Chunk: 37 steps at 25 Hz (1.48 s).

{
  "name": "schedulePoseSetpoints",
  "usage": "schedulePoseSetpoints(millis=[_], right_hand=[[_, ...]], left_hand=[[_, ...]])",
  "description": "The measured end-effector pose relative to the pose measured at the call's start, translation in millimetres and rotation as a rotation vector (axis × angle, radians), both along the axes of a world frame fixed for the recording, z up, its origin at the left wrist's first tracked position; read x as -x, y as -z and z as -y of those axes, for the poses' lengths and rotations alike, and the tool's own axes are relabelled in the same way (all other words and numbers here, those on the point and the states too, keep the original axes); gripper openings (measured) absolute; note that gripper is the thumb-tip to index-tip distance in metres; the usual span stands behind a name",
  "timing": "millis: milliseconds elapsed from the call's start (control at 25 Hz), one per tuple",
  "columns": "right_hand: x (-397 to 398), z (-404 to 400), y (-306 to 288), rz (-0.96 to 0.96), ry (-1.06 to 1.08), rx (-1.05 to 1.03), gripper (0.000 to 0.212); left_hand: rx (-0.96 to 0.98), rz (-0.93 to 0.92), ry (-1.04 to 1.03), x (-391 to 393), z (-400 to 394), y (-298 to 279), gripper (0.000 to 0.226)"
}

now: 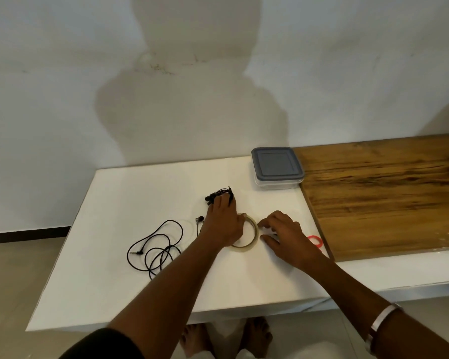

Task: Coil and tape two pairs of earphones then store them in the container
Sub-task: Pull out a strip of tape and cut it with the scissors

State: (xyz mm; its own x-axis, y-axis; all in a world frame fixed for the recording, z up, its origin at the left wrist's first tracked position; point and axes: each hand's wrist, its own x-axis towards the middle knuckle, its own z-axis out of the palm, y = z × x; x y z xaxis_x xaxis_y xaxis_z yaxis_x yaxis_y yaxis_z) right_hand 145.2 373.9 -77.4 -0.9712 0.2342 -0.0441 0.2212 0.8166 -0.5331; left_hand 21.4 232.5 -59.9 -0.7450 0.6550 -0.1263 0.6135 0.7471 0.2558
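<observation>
A coiled bundle of black earphones [218, 196] lies on the white table [114, 281], with the straight fingers of my left hand [223, 221] on top of it. A cable strand crosses those fingers. The left thumb touches a clear tape roll [252, 242] lying flat just right of that hand. My right hand [285, 237] rests on the table right of the roll, fingers relaxed and spread, holding nothing that I can see. A second pair of black earphones [156, 250] lies loose and uncoiled to the left. The clear container with a grey lid [276, 165] stands closed at the back.
A red scissor handle [315, 241] shows from under my right hand near the table's right edge. A wooden board [386, 193] adjoins the table on the right. The wall rises close behind the table. My bare feet show below the front edge.
</observation>
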Motion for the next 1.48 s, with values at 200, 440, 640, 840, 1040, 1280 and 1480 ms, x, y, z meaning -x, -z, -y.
schedulePoseSetpoints(millis=[200, 440, 640, 840, 1040, 1280, 1480], right_hand=[[-0.1, -1.7, 3.1, -0.011, -0.010, 0.024, 0.026], [13.4, 1.9, -2.3, -0.054, 0.140, 0.143, 0.025], [15.5, 2.5, -2.8, -0.008, 0.096, 0.094, 0.026], [16.4, 1.4, -2.8, -0.030, 0.099, 0.112, 0.027], [17.6, 0.3, -3.3, -0.015, 0.093, 0.110, 0.031], [23.8, 2.5, -8.0, 0.032, 0.018, 0.031, 0.028], [21.7, -0.5, -9.1, 0.011, 0.017, 0.006, 0.011]], left_hand=[[-0.021, -0.038, -0.062, -6.9, -17.4, 2.3, 0.066], [-0.121, 0.026, -0.008, 5.3, -4.4, -0.5, 0.050], [-0.152, 0.025, 0.019, 9.7, 9.2, 4.7, 0.056], [-0.177, 0.032, 0.056, 13.5, 12.4, 4.3, 0.066], [-0.218, 0.036, 0.059, 13.6, 16.6, -2.6, 0.056], [-0.241, -0.274, 0.105, 5.7, 25.3, -1.9, 0.032], [-0.337, 0.032, 0.112, -38.4, 30.4, -1.6, 0.033]])
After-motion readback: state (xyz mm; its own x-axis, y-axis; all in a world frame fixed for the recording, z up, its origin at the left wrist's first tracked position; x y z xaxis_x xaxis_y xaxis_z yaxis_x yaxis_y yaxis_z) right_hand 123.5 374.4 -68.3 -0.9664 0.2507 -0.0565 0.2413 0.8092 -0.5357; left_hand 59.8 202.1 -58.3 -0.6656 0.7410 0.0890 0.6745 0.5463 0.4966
